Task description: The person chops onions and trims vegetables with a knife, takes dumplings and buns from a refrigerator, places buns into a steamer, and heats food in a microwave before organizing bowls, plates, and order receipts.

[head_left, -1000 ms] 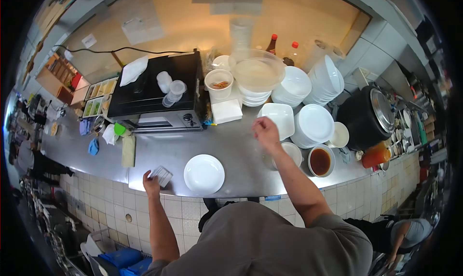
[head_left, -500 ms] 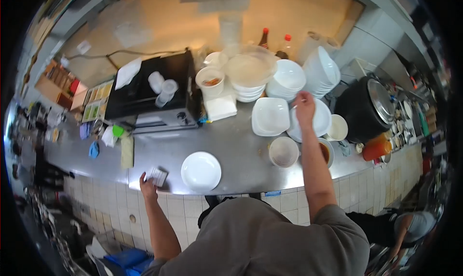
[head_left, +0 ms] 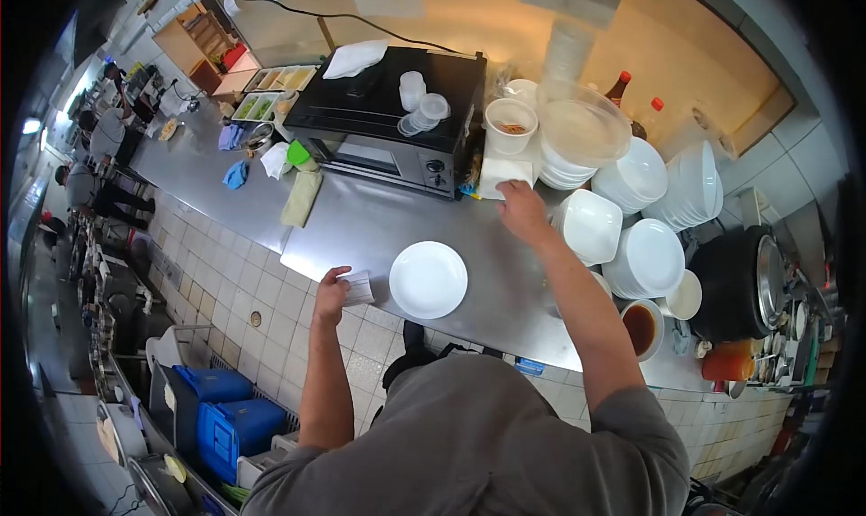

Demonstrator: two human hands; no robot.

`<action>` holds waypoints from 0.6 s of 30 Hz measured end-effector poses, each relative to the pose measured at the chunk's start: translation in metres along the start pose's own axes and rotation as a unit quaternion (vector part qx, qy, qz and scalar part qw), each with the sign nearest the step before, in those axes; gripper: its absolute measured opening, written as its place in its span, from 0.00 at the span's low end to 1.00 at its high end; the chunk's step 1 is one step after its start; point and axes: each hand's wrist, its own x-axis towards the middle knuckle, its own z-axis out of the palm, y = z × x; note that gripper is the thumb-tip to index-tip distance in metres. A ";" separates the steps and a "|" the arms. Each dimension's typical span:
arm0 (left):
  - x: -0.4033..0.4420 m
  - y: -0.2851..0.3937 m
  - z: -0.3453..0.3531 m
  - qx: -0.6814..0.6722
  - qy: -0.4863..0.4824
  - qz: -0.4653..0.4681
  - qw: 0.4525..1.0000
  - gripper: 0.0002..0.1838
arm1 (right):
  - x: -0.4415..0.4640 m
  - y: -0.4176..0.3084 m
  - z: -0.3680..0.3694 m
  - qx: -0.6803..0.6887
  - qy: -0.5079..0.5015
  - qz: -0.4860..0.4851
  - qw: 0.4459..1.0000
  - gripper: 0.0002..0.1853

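A printed paper slip (head_left: 358, 288) is pinched in my left hand (head_left: 331, 297) at the counter's front edge. Just right of it lies a round white plate (head_left: 428, 280), with nothing on it. My right hand (head_left: 521, 211) reaches across the counter, its bent fingertips touching the front of a stack of white napkins (head_left: 507, 170). The fingers are drawn together; whether a napkin is between them I cannot make out. Behind the napkins stands a white tub (head_left: 511, 126) with brownish bits inside. Square white dishes (head_left: 591, 225) sit right of this hand.
A black toaster oven (head_left: 383, 110) stands at the back. Stacked white plates (head_left: 651, 256) and bowls (head_left: 631, 175) fill the right side, near a bowl of brown sauce (head_left: 639, 328) and a black pot (head_left: 735, 277). A folded cloth (head_left: 301, 198) lies left; people (head_left: 99, 191) stand far left.
My right hand has left the round plates at the right and moved left to the napkins. The left hand keeps the slip. The view has swung left.
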 end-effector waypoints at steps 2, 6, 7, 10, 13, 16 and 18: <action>-0.009 0.001 -0.006 0.033 -0.011 0.009 0.999 0.22 | 0.011 0.015 0.026 -0.063 -0.029 0.016 0.997 0.11; -0.031 0.015 -0.021 0.056 -0.041 0.003 0.998 0.24 | 0.034 0.019 0.021 -0.128 -0.109 0.086 0.982 0.09; -0.037 0.007 -0.028 0.029 -0.051 0.014 0.998 0.25 | 0.035 0.014 0.016 -0.130 -0.137 0.126 0.974 0.10; -0.041 -0.006 -0.044 -0.015 -0.060 -0.015 0.998 0.26 | 0.035 0.025 0.020 -0.117 -0.105 0.060 0.986 0.08; -0.041 -0.006 -0.048 0.001 -0.056 -0.014 0.998 0.26 | 0.030 0.022 0.017 -0.099 -0.144 0.049 0.983 0.05; -0.041 0.001 -0.042 0.021 -0.068 -0.010 0.997 0.28 | 0.009 0.001 0.014 -0.071 0.034 0.009 0.997 0.03; -0.047 0.005 -0.037 0.032 -0.073 -0.009 0.997 0.30 | -0.017 -0.036 0.022 -0.084 -0.022 -0.003 0.996 0.03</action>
